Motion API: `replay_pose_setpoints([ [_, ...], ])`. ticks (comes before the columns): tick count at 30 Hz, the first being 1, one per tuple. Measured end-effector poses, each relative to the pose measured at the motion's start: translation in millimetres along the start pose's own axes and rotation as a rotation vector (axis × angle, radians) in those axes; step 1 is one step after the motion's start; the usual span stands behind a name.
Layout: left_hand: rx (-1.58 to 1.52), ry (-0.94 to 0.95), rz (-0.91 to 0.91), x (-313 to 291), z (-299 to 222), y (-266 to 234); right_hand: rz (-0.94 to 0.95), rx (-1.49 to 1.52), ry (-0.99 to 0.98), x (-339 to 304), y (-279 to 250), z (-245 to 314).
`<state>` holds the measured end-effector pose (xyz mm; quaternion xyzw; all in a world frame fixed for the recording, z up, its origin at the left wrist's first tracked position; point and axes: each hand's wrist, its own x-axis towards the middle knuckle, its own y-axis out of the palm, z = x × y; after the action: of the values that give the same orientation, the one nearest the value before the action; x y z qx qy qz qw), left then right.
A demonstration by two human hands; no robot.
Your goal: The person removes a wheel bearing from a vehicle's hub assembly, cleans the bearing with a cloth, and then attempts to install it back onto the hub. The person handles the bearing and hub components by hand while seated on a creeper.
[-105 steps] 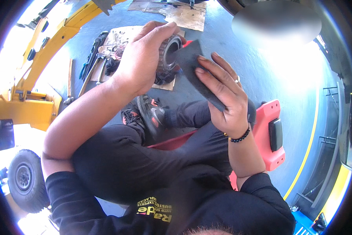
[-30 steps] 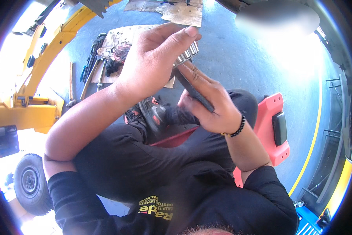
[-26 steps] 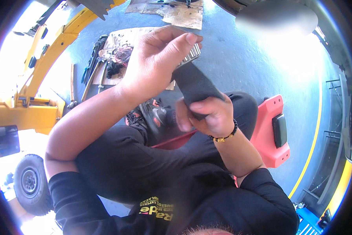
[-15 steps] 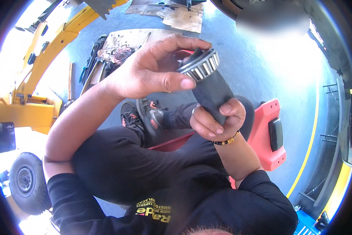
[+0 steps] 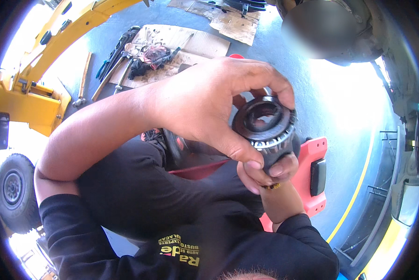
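A tapered roller bearing (image 5: 276, 136) is gripped from the side by my left hand (image 5: 198, 105), thumb on its near edge and fingers curled round the far rim. Its round bore faces up toward me, and silvery rollers show along the lower edge. Just beneath it, my right hand (image 5: 288, 167) is closed round a dark grey, sleeve-like piece (image 5: 274, 160). The bearing and my fingers hide most of this piece, so I cannot tell whether it reaches into the bore.
A red creeper (image 5: 316, 151) with a black pad lies under and beside my legs. Beyond my left forearm, tools and a dark rag (image 5: 142, 69) lie on cardboard (image 5: 205, 44). A yellow machine frame (image 5: 37, 100) and a wheel (image 5: 14, 186) stand at the left.
The bearing has moved right and down and tipped, so its bore now faces me. My left hand has followed it. More of the dark grey piece is now covered.
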<state>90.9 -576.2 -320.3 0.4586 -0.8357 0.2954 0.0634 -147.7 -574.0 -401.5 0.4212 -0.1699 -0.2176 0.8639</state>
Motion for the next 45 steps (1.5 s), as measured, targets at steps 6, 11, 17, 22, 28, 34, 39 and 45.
replay_pose_setpoints([
  [6,0.137,0.111,-0.027,-5,6,-2,0.247,-1.251,-0.564,19,-1,13],
  [11,0.07,0.119,-0.069,-3,9,7,0.077,-0.273,-0.062,6,1,1],
  [17,0.223,-0.028,-0.212,-7,4,12,0.084,-1.979,-0.433,-1,-3,15],
  [22,0.151,-0.006,-0.077,-6,2,14,0.115,-1.295,-0.291,0,-6,14],
  [28,0.313,-0.038,-0.214,-2,-1,17,-0.012,-1.998,-0.444,0,-1,12],
  [34,0.263,0.05,-0.149,-3,-2,18,0.049,-1.524,-0.237,-2,3,16],
  [39,0.269,-0.004,-0.172,-2,0,18,0.086,-1.883,-0.455,2,-5,17],
  [45,0.202,0.138,-0.166,3,3,20,-0.002,-0.979,-0.144,-1,2,9],
])
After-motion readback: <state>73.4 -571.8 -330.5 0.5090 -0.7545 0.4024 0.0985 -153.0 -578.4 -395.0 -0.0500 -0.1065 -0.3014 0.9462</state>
